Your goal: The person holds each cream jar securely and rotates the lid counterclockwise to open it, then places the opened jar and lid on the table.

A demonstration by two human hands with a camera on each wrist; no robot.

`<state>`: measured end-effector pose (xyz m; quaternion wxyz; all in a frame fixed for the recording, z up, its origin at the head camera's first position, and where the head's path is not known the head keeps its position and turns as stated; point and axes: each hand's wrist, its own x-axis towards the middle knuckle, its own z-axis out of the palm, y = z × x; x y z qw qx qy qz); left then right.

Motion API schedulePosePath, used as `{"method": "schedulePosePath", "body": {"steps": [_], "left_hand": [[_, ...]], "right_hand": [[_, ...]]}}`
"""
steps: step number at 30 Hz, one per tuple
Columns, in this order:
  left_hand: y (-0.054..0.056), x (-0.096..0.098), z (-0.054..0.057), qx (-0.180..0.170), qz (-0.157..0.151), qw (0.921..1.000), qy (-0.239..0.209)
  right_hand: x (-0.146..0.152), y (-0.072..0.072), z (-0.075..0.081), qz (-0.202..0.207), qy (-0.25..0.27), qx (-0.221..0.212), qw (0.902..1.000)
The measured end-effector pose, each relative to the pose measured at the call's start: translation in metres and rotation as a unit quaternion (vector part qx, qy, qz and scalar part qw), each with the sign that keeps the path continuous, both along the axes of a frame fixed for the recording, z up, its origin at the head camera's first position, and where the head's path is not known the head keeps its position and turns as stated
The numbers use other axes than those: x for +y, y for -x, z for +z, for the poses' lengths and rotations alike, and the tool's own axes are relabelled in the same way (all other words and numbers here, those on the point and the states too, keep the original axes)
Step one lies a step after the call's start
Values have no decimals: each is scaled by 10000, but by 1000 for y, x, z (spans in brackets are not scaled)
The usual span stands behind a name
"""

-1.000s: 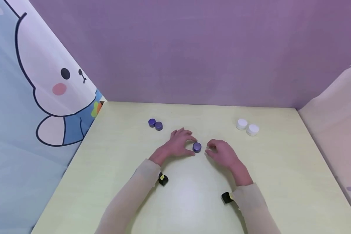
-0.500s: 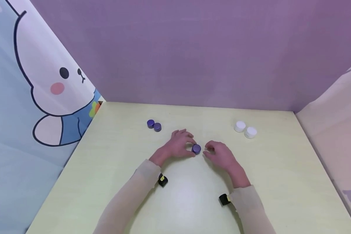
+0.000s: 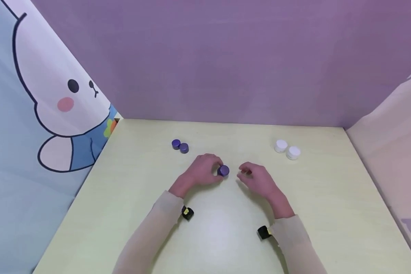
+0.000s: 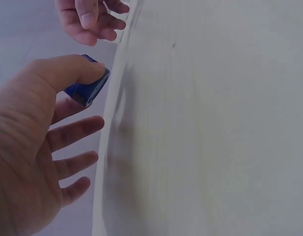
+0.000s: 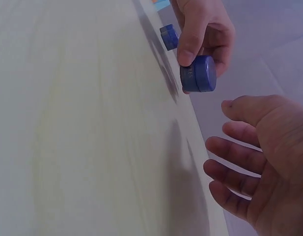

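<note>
One blue jar (image 5: pixel 199 76) is clamped between thumb and index finger of the left hand (image 3: pixel 203 170), tilted above the worktop (image 3: pixel 212 236), one flat end jutting past the fingertips toward the right hand (image 3: pixel 258 180). The left hand's other fingers (image 4: pixel 75 133) spread apart; the right hand's are parted, slightly bent, near the jar.

- The left hand (image 3: pixel 203 170) is now pinching the purple jar (image 3: pixel 224 170) between thumb and fingers, which a second ago were standing parted around it.
- The purple jar is rising off the counter (image 3: pixel 219 236) and tipping its top toward three o'clock.
- Hand and jar are shifting together toward nine to ten o'clock.
- The gap to the right hand (image 3: pixel 257 179) is widening.
</note>
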<state>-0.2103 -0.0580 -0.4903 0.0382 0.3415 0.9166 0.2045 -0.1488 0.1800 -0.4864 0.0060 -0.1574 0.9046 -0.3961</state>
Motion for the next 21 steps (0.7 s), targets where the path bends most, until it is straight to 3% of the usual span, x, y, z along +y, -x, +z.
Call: {"method": "schedulePosePath", "body": {"steps": [7, 15, 21], "left_hand": [[-9, -3, 7, -160, 229, 9996, -32], [-15, 7, 27, 153, 211, 9994, 211], [-20, 13, 34, 339, 132, 9991, 213]], "right_hand": [[-12, -4, 8, -32, 248, 0, 9997], [-20, -4, 24, -250, -28, 140, 9996], [-24, -5, 28, -256, -146, 64, 9995]]}}
